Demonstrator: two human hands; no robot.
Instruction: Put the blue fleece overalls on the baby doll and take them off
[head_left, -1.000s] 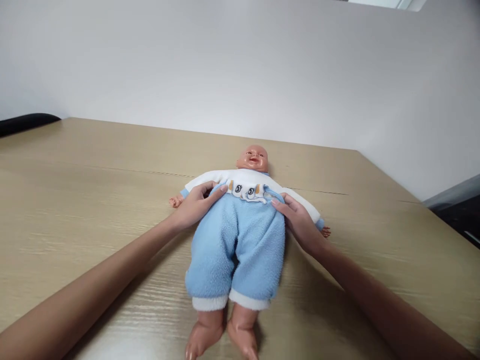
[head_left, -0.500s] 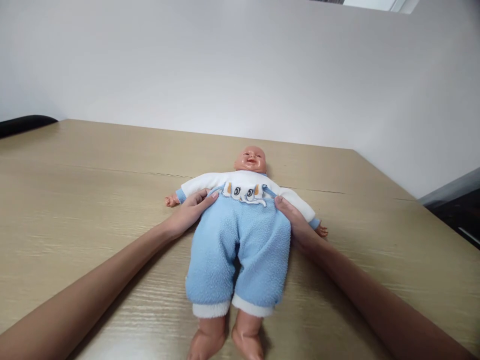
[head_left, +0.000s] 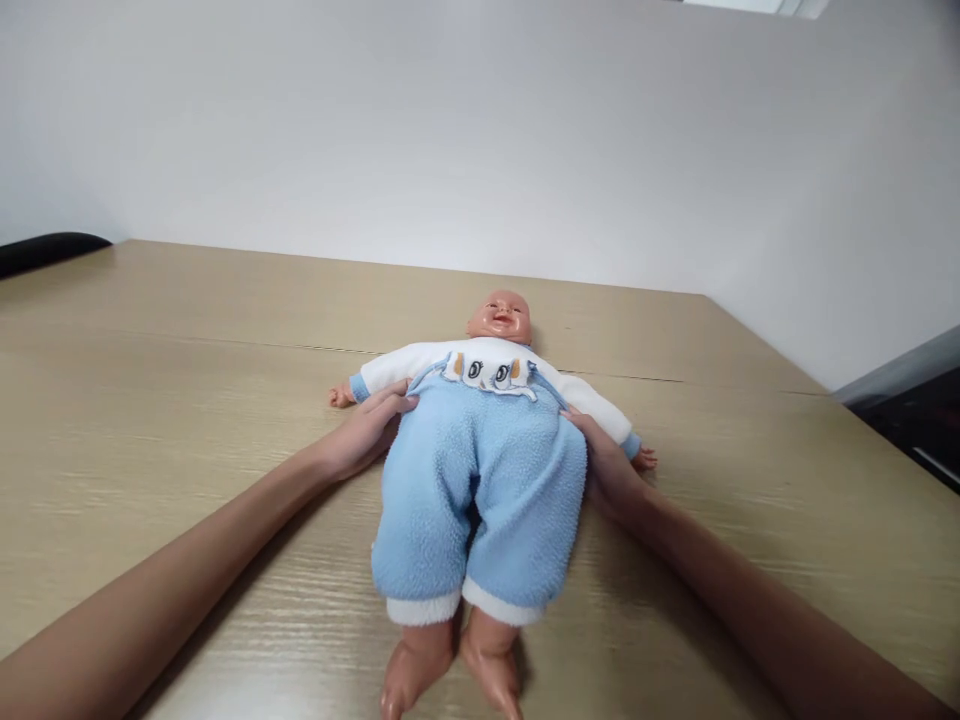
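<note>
A baby doll [head_left: 499,317] lies on its back on the table, head away from me and bare feet towards me. It wears a white long-sleeved top and fluffy light-blue overalls [head_left: 435,470] with white cuffs and an embroidered animal face on the chest. On the left side of the waist, my left hand [head_left: 367,432] grips the overalls' edge, thumb on top and fingers partly hidden. My right hand [head_left: 606,458] holds the opposite side of the waist, its fingers mostly hidden by the cloth. Both sides of the waistband are drawn outward.
The wooden table [head_left: 187,400] extends around the doll, with a seam running across it. A pale wall [head_left: 450,130] stands behind its far edge. A black curved object [head_left: 56,250] shows at the far left, and a dark object [head_left: 919,420] stands beyond the right edge.
Both hands have moved slightly apart and a little towards me. The overalls' waist is stretched wider, and the doll's feet have shifted slightly.
</note>
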